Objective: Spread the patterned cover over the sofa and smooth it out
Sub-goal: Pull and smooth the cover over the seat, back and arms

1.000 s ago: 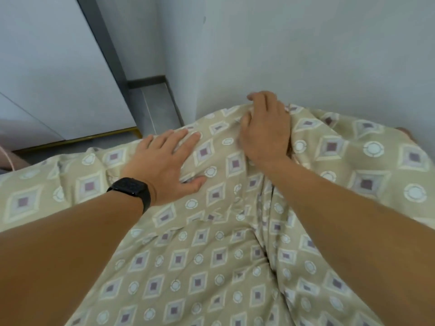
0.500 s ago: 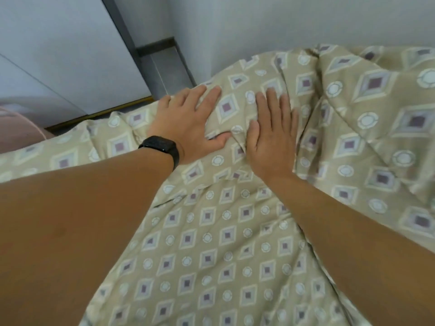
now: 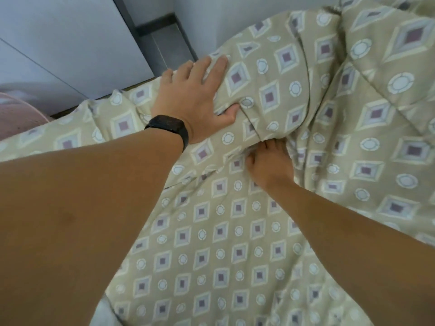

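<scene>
The beige patterned cover point(image 3: 235, 231), printed with diamonds and circles, lies over the sofa and hides nearly all of it. It is smooth in the near middle and bunched in thick folds at the upper right point(image 3: 376, 78). My left hand point(image 3: 195, 100), with a black wristband, presses flat on the cover's top edge, fingers straight and thumb against a fold. My right hand point(image 3: 270, 163) pushes into a crease below that fold, and the cloth hides its fingertips.
A white wall point(image 3: 235, 15) stands right behind the sofa. A dark vertical frame point(image 3: 131, 27) and a strip of grey floor point(image 3: 169, 48) show at the top. A white panel point(image 3: 58, 43) fills the upper left. A pink rounded surface point(image 3: 16, 111) shows at the left edge.
My right hand has slid down from beside the left hand into the crease, where its fingers have gone under a fold. The left hand stays pressing at the top edge. The view has tilted down.
</scene>
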`<state>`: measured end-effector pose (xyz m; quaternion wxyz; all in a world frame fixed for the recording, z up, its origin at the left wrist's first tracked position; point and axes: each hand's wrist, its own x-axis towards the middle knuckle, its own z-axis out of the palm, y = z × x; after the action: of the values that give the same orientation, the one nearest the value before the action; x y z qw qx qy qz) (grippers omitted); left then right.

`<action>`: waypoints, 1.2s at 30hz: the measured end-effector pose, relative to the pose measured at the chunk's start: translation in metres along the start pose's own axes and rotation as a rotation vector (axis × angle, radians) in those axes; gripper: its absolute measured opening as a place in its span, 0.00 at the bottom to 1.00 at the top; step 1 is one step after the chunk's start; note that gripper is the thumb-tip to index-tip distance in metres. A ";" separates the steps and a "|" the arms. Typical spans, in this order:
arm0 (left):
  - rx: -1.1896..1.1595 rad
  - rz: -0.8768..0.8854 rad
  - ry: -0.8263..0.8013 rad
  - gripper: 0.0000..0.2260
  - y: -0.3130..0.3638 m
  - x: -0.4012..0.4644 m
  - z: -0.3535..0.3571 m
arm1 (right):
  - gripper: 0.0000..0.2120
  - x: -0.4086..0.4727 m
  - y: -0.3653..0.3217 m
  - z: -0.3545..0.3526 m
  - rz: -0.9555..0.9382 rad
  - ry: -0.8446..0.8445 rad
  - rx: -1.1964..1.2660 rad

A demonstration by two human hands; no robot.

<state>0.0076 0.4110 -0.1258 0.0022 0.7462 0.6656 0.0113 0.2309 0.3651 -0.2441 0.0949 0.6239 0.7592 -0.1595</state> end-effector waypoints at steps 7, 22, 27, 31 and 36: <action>0.019 0.006 0.016 0.41 0.000 0.001 0.002 | 0.28 0.033 0.007 -0.008 -0.150 -0.235 -0.014; 0.000 0.009 0.024 0.40 0.000 0.001 0.002 | 0.44 -0.031 -0.019 0.044 -0.306 -0.346 -0.011; 0.006 0.013 0.040 0.40 -0.002 0.001 0.003 | 0.48 -0.010 -0.036 0.042 -0.237 -0.234 -0.033; -0.002 -0.005 0.001 0.41 0.003 -0.002 0.001 | 0.39 0.019 -0.049 0.032 -0.189 -0.173 -0.099; -0.164 0.134 -0.195 0.43 -0.039 -0.013 -0.020 | 0.37 0.011 -0.080 0.029 -0.017 -0.195 -0.177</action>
<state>-0.0332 0.4021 -0.1069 0.1268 0.7839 0.6078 -0.0068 0.1491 0.3506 -0.2652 0.2215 0.5881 0.7627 -0.1525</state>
